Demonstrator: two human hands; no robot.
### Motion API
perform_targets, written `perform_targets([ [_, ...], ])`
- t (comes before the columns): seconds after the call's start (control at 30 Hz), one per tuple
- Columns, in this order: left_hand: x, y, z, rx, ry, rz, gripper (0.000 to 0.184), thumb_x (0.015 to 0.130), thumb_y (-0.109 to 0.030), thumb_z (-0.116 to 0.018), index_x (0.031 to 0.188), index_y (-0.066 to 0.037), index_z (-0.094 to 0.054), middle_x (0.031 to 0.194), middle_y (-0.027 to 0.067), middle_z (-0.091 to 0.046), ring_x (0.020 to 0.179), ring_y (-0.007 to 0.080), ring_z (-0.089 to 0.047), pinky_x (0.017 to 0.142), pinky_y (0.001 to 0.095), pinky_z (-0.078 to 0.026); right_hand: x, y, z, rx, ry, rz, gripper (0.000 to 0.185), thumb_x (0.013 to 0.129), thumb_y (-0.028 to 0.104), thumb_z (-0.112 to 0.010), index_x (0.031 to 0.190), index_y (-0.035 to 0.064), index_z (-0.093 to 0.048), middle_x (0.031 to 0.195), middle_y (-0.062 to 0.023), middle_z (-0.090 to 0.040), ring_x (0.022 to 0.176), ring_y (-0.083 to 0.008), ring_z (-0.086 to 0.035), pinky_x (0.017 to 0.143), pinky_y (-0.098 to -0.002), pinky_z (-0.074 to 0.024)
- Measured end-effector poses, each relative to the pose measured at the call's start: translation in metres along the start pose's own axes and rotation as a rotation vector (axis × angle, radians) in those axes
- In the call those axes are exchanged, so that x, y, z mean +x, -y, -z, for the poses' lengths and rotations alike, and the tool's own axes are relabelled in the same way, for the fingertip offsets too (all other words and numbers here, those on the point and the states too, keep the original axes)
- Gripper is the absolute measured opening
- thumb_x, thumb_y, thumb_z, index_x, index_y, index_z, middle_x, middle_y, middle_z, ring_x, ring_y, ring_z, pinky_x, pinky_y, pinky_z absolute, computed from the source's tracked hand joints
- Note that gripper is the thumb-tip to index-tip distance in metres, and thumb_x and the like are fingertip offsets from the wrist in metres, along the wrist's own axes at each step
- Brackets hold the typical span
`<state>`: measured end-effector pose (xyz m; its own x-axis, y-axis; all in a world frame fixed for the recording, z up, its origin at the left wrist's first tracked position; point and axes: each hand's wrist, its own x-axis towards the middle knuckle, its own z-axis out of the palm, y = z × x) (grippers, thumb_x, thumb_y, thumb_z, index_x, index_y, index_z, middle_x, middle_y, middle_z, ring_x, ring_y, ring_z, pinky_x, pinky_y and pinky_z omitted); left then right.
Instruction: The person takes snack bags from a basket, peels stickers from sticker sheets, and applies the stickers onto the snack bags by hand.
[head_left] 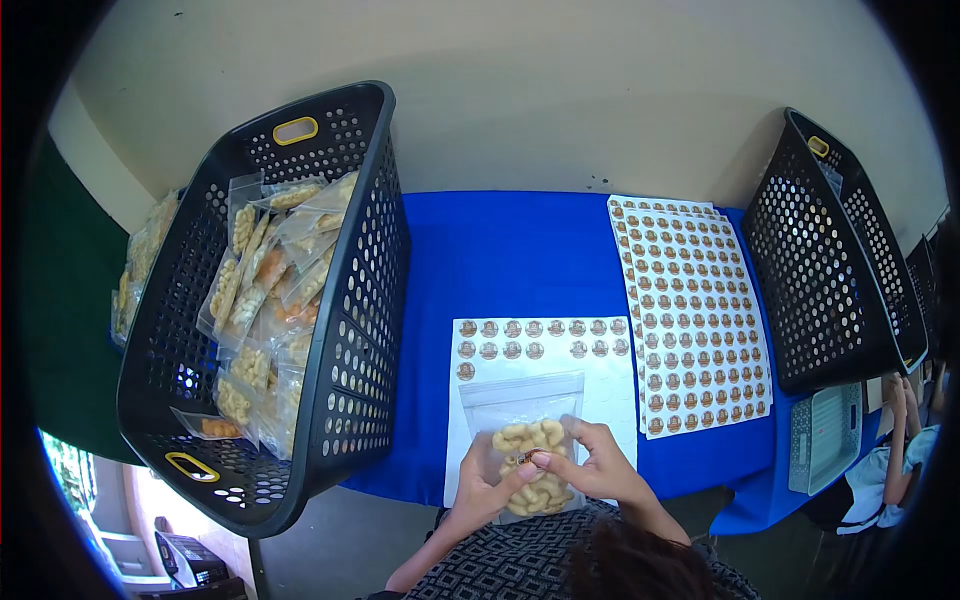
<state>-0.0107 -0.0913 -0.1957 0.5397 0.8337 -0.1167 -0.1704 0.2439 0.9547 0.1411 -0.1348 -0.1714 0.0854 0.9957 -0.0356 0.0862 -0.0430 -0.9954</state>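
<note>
Between my two hands is a clear zip bag of pale curved snacks (530,440), held over the front edge of the table. My left hand (484,484) grips the bag's left side, its thumb on the front. My right hand (602,465) grips the right side, with its thumb pressing on a small round brown sticker (526,457) on the bag's front, partly covered by the thumbs. Under the bag lies a sticker sheet (545,362); round stickers line its top rows, and the lower part is bare backing.
A black perforated basket (345,330) with several snack bags stands at left. To the right lie stacked full sticker sheets (695,310) on the blue cloth (500,250), beside another black basket (810,270). A grey-green basket (825,440) and a person's arm (897,440) are at far right.
</note>
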Motion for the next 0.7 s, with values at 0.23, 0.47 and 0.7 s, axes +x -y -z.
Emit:
perform_targets([
  [0.23,0.002,-0.013,0.000,0.089,0.022,0.069,0.042,0.069,-0.013,-0.066,0.101,0.003,-0.044,0.096,0.0113,-0.053,0.089,0.0144,-0.051,0.078,0.0272,-0.041,-0.002,0.000,0.003,0.034,0.060,0.018,0.024,0.075,0.017,-0.059,0.088,-0.0021,-0.053,0.079,-0.0109,-0.059,0.074,-0.0127,-0.055,0.065,-0.0256,-0.0433],
  [0.47,0.000,-0.012,0.003,0.063,0.024,0.107,0.040,0.067,-0.010,-0.068,0.098,0.003,-0.045,0.092,0.0101,-0.055,0.087,0.0139,-0.052,0.076,0.0265,-0.042,-0.002,-0.014,0.011,0.029,0.107,0.017,0.033,0.074,0.023,-0.060,0.093,-0.0026,-0.050,0.080,-0.0106,-0.057,0.081,-0.0153,-0.052,0.073,-0.0286,-0.0408],
  [0.7,0.001,0.001,0.011,0.408,0.086,-0.096,0.037,0.068,-0.006,-0.066,0.097,0.002,-0.044,0.084,0.0092,-0.056,0.081,0.0138,-0.055,0.071,0.0238,-0.044,0.000,-0.009,0.000,-0.081,0.046,0.121,0.033,0.069,0.021,-0.066,0.090,-0.0005,-0.055,0.084,-0.0082,-0.054,0.079,-0.0158,-0.052,0.071,-0.0279,-0.0409],
])
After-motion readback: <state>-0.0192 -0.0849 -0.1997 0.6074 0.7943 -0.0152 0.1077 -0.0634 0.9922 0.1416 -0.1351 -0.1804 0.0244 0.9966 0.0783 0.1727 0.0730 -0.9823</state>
